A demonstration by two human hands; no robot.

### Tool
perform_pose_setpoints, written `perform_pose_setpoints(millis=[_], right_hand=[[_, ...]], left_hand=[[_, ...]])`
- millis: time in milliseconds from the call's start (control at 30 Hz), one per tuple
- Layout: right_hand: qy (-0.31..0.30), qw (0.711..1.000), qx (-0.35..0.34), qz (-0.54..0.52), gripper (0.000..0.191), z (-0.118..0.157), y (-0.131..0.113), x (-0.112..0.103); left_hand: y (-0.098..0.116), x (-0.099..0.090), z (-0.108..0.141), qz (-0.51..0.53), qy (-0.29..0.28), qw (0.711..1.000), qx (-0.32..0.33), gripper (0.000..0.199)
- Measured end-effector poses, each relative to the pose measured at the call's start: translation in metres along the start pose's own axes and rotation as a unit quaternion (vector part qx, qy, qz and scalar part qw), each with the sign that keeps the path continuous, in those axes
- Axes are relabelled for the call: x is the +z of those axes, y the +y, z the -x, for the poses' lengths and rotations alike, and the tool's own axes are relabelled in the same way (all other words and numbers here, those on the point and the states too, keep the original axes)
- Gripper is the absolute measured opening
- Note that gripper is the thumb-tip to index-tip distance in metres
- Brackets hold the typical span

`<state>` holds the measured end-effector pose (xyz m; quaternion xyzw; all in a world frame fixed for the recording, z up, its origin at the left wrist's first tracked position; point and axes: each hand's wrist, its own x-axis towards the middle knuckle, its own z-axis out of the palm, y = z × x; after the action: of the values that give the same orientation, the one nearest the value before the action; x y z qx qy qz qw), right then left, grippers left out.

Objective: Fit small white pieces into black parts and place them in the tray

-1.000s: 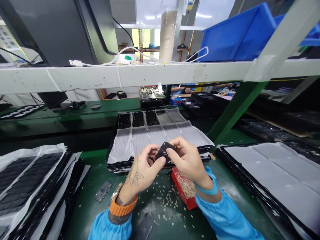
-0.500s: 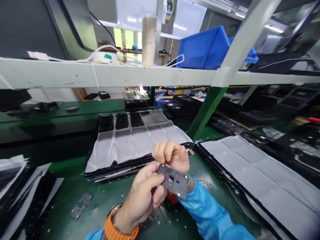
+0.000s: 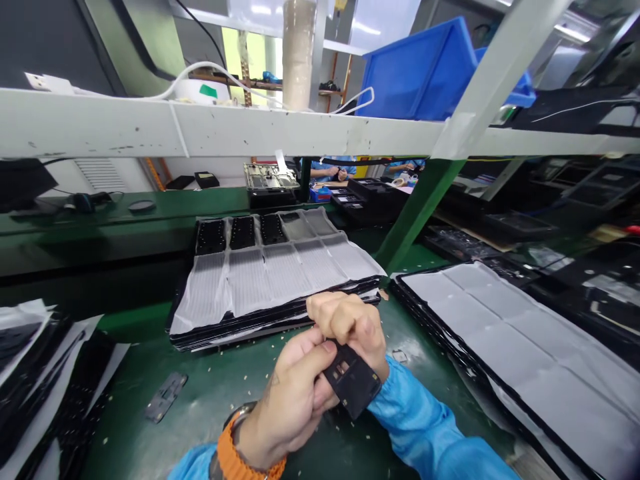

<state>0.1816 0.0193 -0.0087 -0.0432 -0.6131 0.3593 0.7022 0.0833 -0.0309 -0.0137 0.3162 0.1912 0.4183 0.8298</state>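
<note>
My left hand (image 3: 295,387) grips a small dark plastic plate (image 3: 355,383) with cut-outs, thumb on its upper left corner. The plate is tilted, its lower end pointing down to the right. Right behind its upper edge my right hand (image 3: 350,320) is closed with curled fingers; whatever those fingers pinch, if anything, is hidden. A similar grey plate (image 3: 167,397) lies on the green table (image 3: 215,393) to the left. Farther back is a stack of black trays (image 3: 280,320) topped with white liner sheet, with dark parts (image 3: 243,233) showing in its back pockets.
Another tray stack with a white sheet (image 3: 525,340) stands on the right, beside a green post (image 3: 420,213). Black trays and white sheets (image 3: 65,387) lean at the left. A white shelf beam (image 3: 250,130) crosses above, carrying a blue bin (image 3: 415,73). Another person's hands (image 3: 337,173) show far back.
The held plate has turned, its lower end dropping, and looks darker. My right hand's fingers have curled in more tightly near its upper edge. The camera view has shifted slightly.
</note>
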Motion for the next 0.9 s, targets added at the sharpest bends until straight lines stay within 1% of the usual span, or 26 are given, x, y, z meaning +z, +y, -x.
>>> perform_pose_setpoints(millis=[133,200,300,367,433,467,500,533,567,600,633,667,700,733,767,800,833,900], right_hand=[[-0.001,0.996,-0.08,0.035,0.047,0.004,0.0,0.001],[-0.01,0.995,-0.092,0.043,0.046,0.005,0.001,0.001],[-0.041,0.995,-0.086,0.04,0.044,0.003,0.001,-0.003],[-0.089,0.993,-0.063,0.039,0.043,-0.002,-0.002,-0.01],[-0.154,0.987,-0.023,0.051,0.037,-0.009,-0.007,-0.021],[-0.184,0.981,0.005,0.07,0.037,-0.012,-0.012,-0.027],[-0.211,0.971,0.038,0.102,0.044,-0.015,-0.018,-0.033],[-0.237,0.957,0.074,0.148,0.052,-0.018,-0.024,-0.039],[-0.264,0.937,0.111,0.202,0.053,-0.02,-0.031,-0.043],[-0.289,0.911,0.145,0.255,0.045,-0.023,-0.036,-0.047],[-0.313,0.885,0.169,0.301,0.031,-0.028,-0.041,-0.05],[-0.331,0.861,0.18,0.341,0.017,-0.035,-0.043,-0.053],[-0.337,0.843,0.183,0.378,0.008,-0.047,-0.042,-0.057],[-0.331,0.826,0.188,0.416,0.006,-0.062,-0.037,-0.06],[-0.317,0.811,0.19,0.454,0.009,-0.081,-0.028,-0.065],[-0.292,0.791,0.204,0.497,0.01,-0.103,-0.015,-0.07],[-0.281,0.76,0.247,0.531,0.009,-0.127,0.002,-0.075],[-0.265,0.735,0.278,0.559,0.016,-0.172,0.045,-0.087]], left_hand=[[-0.001,0.002,0.002,-0.021,-0.003,1.0,-0.001,0.04],[-0.001,0.003,0.002,-0.028,0.001,1.0,-0.004,0.042],[0.0,0.003,0.002,-0.049,0.011,0.999,0.002,0.041],[0.001,0.002,0.002,-0.071,0.006,0.997,0.01,0.04],[0.005,-0.002,0.003,-0.135,0.017,0.99,0.032,0.038],[0.008,-0.004,0.004,-0.194,0.041,0.978,0.059,0.035],[0.011,-0.007,0.006,-0.272,0.077,0.954,0.098,0.032],[0.014,-0.009,0.007,-0.361,0.119,0.914,0.144,0.028],[0.017,-0.012,0.007,-0.442,0.156,0.863,0.187,0.026],[0.021,-0.015,0.007,-0.503,0.184,0.815,0.222,0.024],[0.024,-0.017,0.007,-0.542,0.2,0.778,0.246,0.022],[0.027,-0.019,0.007,-0.563,0.205,0.758,0.258,0.019],[0.031,-0.021,0.007,-0.568,0.208,0.751,0.264,0.019],[0.034,-0.022,0.007,-0.568,0.209,0.75,0.266,0.021],[0.038,-0.024,0.008,-0.57,0.211,0.748,0.268,0.025],[0.042,-0.025,0.009,-0.577,0.21,0.742,0.269,0.028],[0.047,-0.027,0.01,-0.587,0.206,0.735,0.269,0.029],[0.056,-0.031,0.014,-0.603,0.197,0.723,0.272,0.024]])
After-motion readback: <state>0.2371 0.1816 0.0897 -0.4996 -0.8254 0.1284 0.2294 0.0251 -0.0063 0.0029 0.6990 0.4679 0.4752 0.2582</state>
